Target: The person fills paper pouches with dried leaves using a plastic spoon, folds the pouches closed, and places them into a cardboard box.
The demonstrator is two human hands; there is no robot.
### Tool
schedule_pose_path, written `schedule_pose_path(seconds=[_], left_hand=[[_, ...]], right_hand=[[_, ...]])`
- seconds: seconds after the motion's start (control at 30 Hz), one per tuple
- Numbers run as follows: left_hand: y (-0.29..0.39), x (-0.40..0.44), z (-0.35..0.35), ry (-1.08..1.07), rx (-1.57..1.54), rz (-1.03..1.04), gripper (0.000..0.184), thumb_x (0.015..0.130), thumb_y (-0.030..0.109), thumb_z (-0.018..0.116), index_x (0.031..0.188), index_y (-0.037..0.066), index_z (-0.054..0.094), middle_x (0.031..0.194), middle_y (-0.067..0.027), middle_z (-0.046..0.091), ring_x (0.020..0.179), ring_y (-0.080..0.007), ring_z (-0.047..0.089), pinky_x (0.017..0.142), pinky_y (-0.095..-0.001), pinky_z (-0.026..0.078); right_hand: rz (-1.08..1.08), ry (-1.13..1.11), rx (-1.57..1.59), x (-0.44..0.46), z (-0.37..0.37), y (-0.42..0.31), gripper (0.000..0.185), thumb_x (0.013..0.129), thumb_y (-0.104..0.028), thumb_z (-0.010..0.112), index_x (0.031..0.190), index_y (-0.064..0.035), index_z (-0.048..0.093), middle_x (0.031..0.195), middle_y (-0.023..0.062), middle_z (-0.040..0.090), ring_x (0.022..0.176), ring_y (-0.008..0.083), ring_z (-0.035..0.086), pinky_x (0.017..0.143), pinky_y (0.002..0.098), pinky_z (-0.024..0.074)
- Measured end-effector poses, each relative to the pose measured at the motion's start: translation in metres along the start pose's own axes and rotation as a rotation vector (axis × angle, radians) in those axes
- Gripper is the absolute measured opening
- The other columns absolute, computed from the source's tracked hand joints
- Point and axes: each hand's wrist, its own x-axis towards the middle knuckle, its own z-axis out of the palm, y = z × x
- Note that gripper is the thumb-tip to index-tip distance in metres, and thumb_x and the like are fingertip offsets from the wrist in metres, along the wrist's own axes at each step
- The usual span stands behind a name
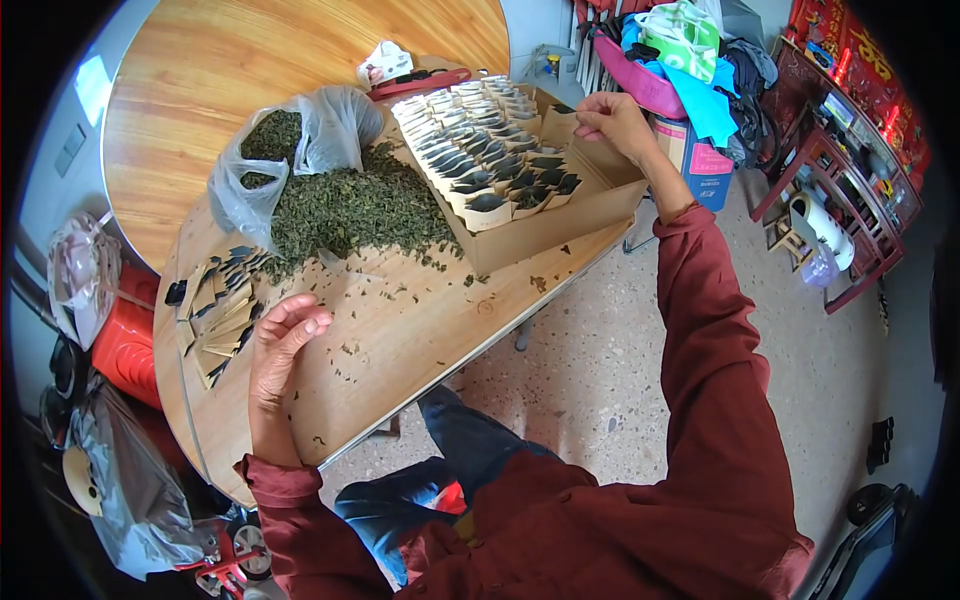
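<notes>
My right hand point(615, 125) is over the far right part of a cardboard box point(555, 230). Its fingers are pinched at the edge of a small brown paper packet point(558, 128) with a dark mouth. Rows of similar upright paper packets point(490, 150) fill much of the box. My left hand point(285, 340) hovers above the near left of the table, fingers loosely curled, thumb apart, nothing visible in them. Beside it lie fanned-out flat paper packets point(228, 315) with dark ends. A heap of dried green leaves point(345, 215) spreads between the hands.
Leaves also fill an open clear plastic bag point(335, 130) behind the heap. Leaf bits are scattered over the wooden table point(400, 340). A red-handled item point(420, 85) lies behind the box. A red stool point(130, 335) stands at left, a blue carton point(705, 170) at right.
</notes>
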Motion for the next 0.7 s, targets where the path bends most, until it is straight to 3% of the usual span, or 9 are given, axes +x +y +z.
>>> schedule_pose_path(seconds=[0.27, 0.33, 0.47, 0.53, 0.7], left_hand=[[-0.003, 0.001, -0.002, -0.018, 0.007, 0.01, 0.034, 0.084, 0.01, 0.07, 0.115, 0.002, 0.06, 0.096, -0.008, 0.068, 0.09, -0.0156, 0.065, 0.083, -0.0274, 0.05], [-0.003, 0.001, -0.002, -0.016, 0.013, 0.012, 0.034, 0.084, 0.011, 0.07, 0.115, 0.002, 0.06, 0.096, -0.008, 0.068, 0.09, -0.0154, 0.065, 0.083, -0.0275, 0.05], [-0.002, 0.001, -0.001, -0.016, 0.014, 0.016, 0.033, 0.084, 0.011, 0.07, 0.115, 0.002, 0.061, 0.097, -0.0081, 0.068, 0.09, -0.0149, 0.065, 0.083, -0.0277, 0.05], [-0.002, 0.0, -0.001, -0.02, 0.029, 0.016, 0.032, 0.085, 0.01, 0.069, 0.115, 0.002, 0.06, 0.097, -0.0075, 0.068, 0.09, -0.0155, 0.065, 0.084, -0.0277, 0.05], [-0.003, 0.001, -0.002, -0.029, 0.042, 0.01, 0.032, 0.085, 0.009, 0.067, 0.116, 0.003, 0.06, 0.097, -0.007, 0.067, 0.091, -0.0161, 0.065, 0.084, -0.0276, 0.051]], right_hand=[[0.042, -0.081, -0.024, 0.008, 0.02, 0.007, 0.01, 0.089, -0.005, 0.06, 0.096, 0.0021, 0.062, 0.082, 0.0053, 0.065, 0.072, 0.0133, 0.068, 0.065, 0.024, 0.0568], [0.012, -0.091, 0.021, 0.012, 0.024, 0.012, 0.012, 0.087, -0.005, 0.062, 0.096, 0.0026, 0.063, 0.078, 0.0077, 0.066, 0.069, 0.0141, 0.067, 0.059, 0.0244, 0.0558], [0.012, -0.082, -0.007, 0.013, 0.029, 0.013, 0.012, 0.087, -0.005, 0.061, 0.096, 0.0029, 0.063, 0.078, 0.0081, 0.066, 0.069, 0.0141, 0.067, 0.059, 0.0244, 0.0559], [0.05, -0.128, -0.037, 0.014, 0.028, 0.012, 0.014, 0.09, -0.005, 0.06, 0.101, 0.0026, 0.062, 0.083, 0.0062, 0.066, 0.073, 0.0138, 0.068, 0.067, 0.0252, 0.0574], [0.045, -0.135, -0.062, 0.014, 0.029, 0.015, 0.015, 0.09, -0.006, 0.06, 0.102, 0.0023, 0.062, 0.083, 0.0066, 0.066, 0.073, 0.0132, 0.068, 0.066, 0.0241, 0.0565]])
